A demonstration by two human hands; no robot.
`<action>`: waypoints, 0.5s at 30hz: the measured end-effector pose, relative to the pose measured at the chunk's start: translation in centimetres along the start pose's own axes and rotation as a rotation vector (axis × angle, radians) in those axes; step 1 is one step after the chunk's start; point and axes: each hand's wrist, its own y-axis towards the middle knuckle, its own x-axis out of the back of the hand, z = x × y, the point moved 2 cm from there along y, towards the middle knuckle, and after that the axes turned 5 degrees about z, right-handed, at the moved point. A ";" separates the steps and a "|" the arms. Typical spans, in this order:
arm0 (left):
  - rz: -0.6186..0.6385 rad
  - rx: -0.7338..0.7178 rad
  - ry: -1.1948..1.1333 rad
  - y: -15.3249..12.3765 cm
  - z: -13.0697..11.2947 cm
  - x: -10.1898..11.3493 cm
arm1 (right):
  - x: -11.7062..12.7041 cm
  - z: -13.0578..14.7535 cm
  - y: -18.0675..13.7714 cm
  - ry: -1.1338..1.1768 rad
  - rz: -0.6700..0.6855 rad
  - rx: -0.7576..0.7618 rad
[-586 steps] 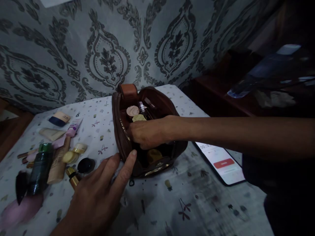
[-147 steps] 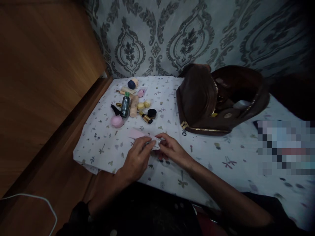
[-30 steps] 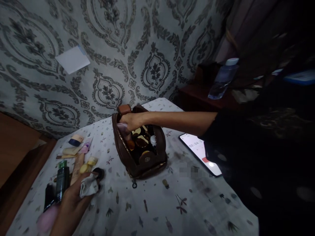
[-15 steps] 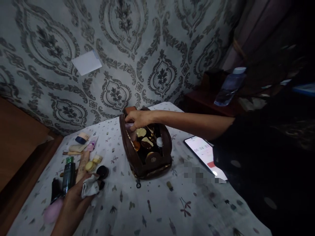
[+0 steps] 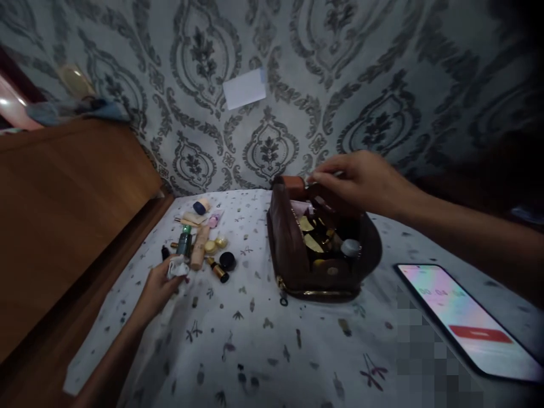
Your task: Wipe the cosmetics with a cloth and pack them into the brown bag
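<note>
Wooden panel [image 5: 76, 215]: warm brown, it stood at the far left, beside the white printed cloth [image 5: 263, 351] on which the things lay
Left hand [image 5: 157, 286]: its grip was wrapped round a crumpled white wad [image 5: 177, 267], whose soft folds bulged past the fingers, near the cosmetics
Cosmetics: a dark bottle [image 5: 184, 243] with a green cap, a beige tube [image 5: 198, 250], pale yellow pots [image 5: 211, 246], a gold-and-black bottle [image 5: 218, 271] and a round black jar [image 5: 228, 260] lay in a loose cluster
Bag [image 5: 293, 255]: dark brown and leather-like, it stood on the cloth to the right of the cluster, its top gaping, with metal zip teeth along the rim, a gold-coloured zip low on the front, a round stud and an orange-brown tab [image 5: 293, 182] at the back
Inside the bag: a pink packet [image 5: 301, 208] sat at the left, a shiny gold round lid [image 5: 313, 243] mid-way, a whitish cap [image 5: 351, 247] at the right
Right hand [image 5: 361, 178]: it was over the back rim near the tab, thumb and fingertips drawn close; whether its grip had hold of anything could not be told
Phone [image 5: 459, 309]: lit, it lay at the far right, a red bar across its screen
</note>
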 end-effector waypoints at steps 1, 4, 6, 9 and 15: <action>-0.027 -0.006 -0.012 0.3 0.5 0.8 | 0.4 1.0 -0.8 0.020 -0.035 0.013; -0.122 -0.018 -0.035 1.7 2.0 3.3 | 0.3 4.4 -3.3 0.114 -0.124 0.168; -0.177 -0.003 -0.017 3.0 2.8 4.6 | -0.8 6.5 -4.8 0.208 -0.124 0.287; -0.228 -0.018 0.113 5.0 3.6 5.2 | -4.0 9.4 -6.4 0.336 0.026 0.393; -0.145 0.025 0.323 8.9 4.1 2.5 | -13.0 13.8 -7.7 0.519 0.365 0.358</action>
